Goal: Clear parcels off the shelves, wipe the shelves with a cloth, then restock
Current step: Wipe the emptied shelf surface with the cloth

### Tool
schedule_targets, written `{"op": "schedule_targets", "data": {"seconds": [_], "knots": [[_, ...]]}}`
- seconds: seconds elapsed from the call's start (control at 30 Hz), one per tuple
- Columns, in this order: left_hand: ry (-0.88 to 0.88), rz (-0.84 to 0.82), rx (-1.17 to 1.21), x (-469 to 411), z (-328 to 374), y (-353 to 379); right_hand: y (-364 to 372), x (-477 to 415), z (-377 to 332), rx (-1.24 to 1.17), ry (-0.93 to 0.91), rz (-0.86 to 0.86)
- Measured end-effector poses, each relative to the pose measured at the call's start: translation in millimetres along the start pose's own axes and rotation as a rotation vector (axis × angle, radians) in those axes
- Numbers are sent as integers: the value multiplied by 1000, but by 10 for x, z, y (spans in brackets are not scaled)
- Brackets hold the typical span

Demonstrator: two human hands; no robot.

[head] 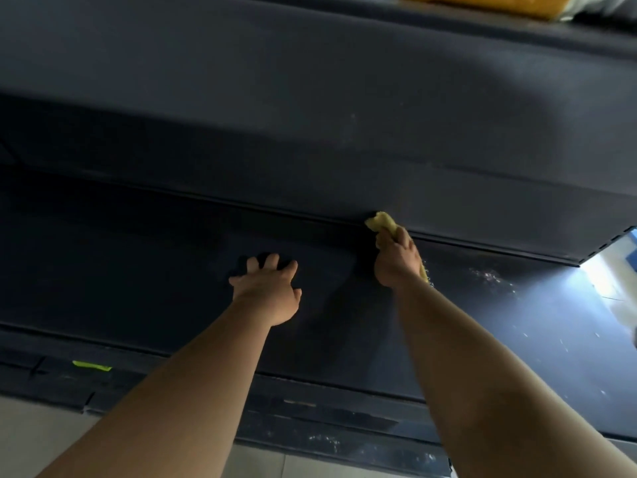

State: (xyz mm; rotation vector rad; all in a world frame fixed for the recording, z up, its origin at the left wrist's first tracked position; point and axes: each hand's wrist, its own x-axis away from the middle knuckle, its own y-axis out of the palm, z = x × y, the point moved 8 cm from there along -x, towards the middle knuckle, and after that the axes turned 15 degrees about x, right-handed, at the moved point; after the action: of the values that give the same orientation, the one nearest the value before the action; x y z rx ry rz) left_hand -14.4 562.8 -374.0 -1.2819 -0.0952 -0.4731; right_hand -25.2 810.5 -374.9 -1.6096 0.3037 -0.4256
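this looks like a parcel storeroom or stockroom rather than a home: long dark metal shelves (155, 270) fill the frame, a slotted upright (610, 243) shows at the right edge, a yellow parcel (499, 2) sits on the top shelf at upper right, and pale floor tiles (34, 439) show lower left.

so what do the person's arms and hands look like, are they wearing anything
The left forearm and right forearm are bare, with no sleeves or cuffs in frame. The left hand and right hand wear no gloves, and neither wrist carries a watch or band. Rings are too small to tell.
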Motion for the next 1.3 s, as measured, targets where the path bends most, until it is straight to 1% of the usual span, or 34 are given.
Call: {"op": "schedule_targets", "data": {"seconds": [0.1,0.17,0.23,0.3,0.37,0.43,0.53,0.7,0.77,0.8,0.83,0.9,0.97,1.03,1.13,1.2,1.3], "knots": [[-4,0,2,11,4,20,-36,97,352,-45,178,-63],[-23,-6,13,16,3,27,-92,233,283,-113,210,-15],[-32,-15,29,38,23,41,-102,446,-14,-200,126,55],[-8,-5,40,79,89,64,-19,658,-330,-240,1,52],[24,14,45,136,170,102,97,750,-465,-182,-94,4],[49,24,44,185,251,151,79,708,-338,-132,-110,21],[75,27,46,256,368,223,-14,656,136,-88,-23,84],[106,30,56,386,462,298,-58,788,1018,-119,233,64],[115,32,60,443,471,308,-91,889,1163,-117,326,61],[120,33,59,481,474,313,-132,959,1114,-113,328,88],[125,35,60,514,474,319,-163,1026,973,-121,287,121],[132,39,67,581,475,327,-152,1185,515,-168,134,142],[143,42,75,640,477,336,-31,1343,50,-190,-4,92],[150,45,81,698,484,343,100,1455,-157,-202,-65,25],[146,49,86,759,476,357,118,1471,64,-159,-47,20],[148,49,87,785,476,362,66,1475,371,-101,6,62],[160,54,96,839,478,365,12,1489,829,-110,120,73]]}}
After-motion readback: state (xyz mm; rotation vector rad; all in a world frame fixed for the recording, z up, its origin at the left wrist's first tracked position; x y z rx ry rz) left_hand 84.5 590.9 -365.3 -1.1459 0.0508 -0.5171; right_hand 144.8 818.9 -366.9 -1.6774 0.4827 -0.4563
